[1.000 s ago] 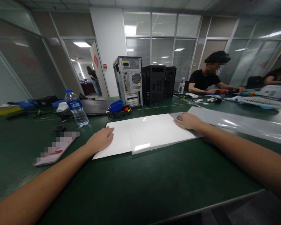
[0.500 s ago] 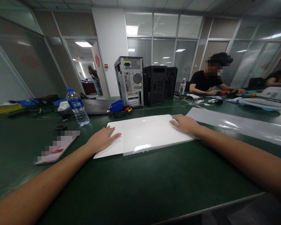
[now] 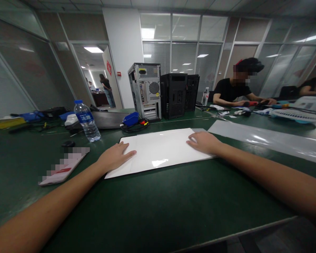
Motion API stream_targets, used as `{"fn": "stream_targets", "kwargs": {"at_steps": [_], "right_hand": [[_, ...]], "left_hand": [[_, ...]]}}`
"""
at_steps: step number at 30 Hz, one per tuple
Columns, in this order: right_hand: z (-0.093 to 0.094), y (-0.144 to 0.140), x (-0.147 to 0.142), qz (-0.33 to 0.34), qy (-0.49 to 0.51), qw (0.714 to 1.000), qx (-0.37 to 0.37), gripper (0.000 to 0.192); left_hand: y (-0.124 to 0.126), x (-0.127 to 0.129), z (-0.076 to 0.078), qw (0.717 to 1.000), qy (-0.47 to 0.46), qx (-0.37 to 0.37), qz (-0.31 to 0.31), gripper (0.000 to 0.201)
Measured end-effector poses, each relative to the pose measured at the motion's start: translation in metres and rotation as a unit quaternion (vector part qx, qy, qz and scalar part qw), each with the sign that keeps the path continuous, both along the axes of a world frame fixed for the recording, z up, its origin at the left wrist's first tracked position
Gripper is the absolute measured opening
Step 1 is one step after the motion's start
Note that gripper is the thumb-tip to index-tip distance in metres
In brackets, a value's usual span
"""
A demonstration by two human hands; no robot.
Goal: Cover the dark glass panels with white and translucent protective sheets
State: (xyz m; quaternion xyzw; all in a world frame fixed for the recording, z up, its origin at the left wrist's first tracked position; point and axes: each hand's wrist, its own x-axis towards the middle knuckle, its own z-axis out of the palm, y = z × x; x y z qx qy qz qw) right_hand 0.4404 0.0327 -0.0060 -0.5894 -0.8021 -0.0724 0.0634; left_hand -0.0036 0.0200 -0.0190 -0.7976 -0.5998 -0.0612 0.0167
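A glossy white panel lies flat on the green table, a little beyond the middle of the near edge. The left hand rests palm down on the panel's near left part, fingers spread and stretched out flat, gripping nothing. The right hand lies palm down on the panel's far right corner, fingers loosely extended and pressed on the surface; whether the fingertips hook over the far edge is hard to tell from this angle. A faint seam near the left hand suggests a second sheet beneath, though the glare makes this uncertain.

To the right of the panel, a long grey plastic sheet stretches across the table. To the far left stands a water bottle, with a booklet nearer on the left. Beyond the panel, at the far side, stand a grey computer tower and a black computer tower, with a blue bin just beside them. At far right a person in a black shirt sits at the table.
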Motion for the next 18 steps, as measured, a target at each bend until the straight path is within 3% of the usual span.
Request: {"fn": "stream_targets", "kwargs": {"at_steps": [12, 18], "right_hand": [[0.000, -0.013, -0.022, 0.111, 0.065, 0.992, -0.017, 0.070], [-0.004, 0.005, -0.002, 0.077, 0.114, 0.990, -0.020, 0.068]], "left_hand": [[0.005, -0.004, -0.006, 1.000, -0.002, 0.013, 0.001, 0.081], [0.019, -0.016, -0.020, 1.000, -0.015, 0.012, -0.005, 0.074]]}}
